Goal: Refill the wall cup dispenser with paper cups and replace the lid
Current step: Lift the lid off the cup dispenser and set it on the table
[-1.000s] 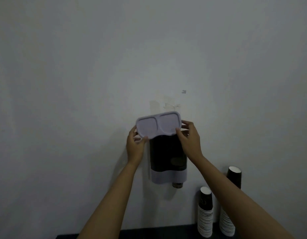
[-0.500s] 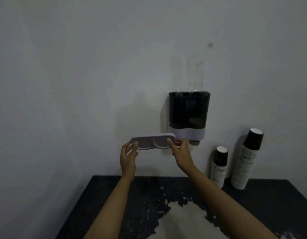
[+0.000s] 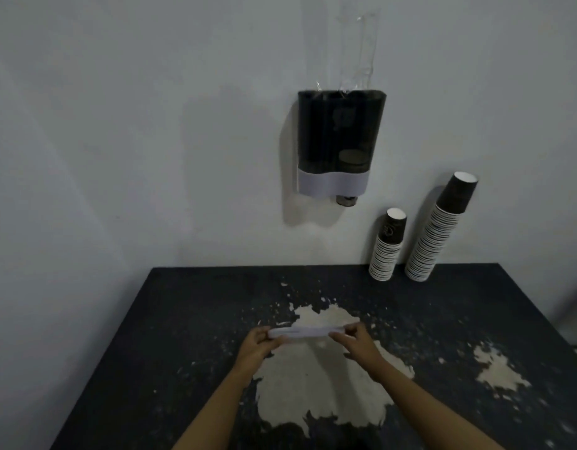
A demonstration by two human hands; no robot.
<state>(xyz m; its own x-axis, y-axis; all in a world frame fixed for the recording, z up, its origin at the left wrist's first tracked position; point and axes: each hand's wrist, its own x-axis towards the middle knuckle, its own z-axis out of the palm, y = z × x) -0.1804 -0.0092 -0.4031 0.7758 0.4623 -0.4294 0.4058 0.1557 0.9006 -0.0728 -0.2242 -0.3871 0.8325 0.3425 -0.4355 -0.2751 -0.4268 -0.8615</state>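
The pale lilac lid (image 3: 305, 331) lies flat, seen edge-on, low over the dark table. My left hand (image 3: 256, 345) grips its left end and my right hand (image 3: 356, 341) pinches its right end. On the wall above hangs the cup dispenser (image 3: 339, 141), a smoky dark body with a lilac base band and its top open. One cup bottom pokes out underneath. Two stacks of dark paper cups lean against the wall on the table's far right: a short stack (image 3: 387, 246) and a taller stack (image 3: 438, 228).
The black table (image 3: 189, 336) has its coating worn away in large pale patches under my hands and at the right. A clear plastic sleeve (image 3: 358, 43) hangs on the wall above the dispenser. Bare grey wall lies to the left.
Both hands have brought the lid down from the dispenser's top to just above the table. My view has tilted down, showing the table.
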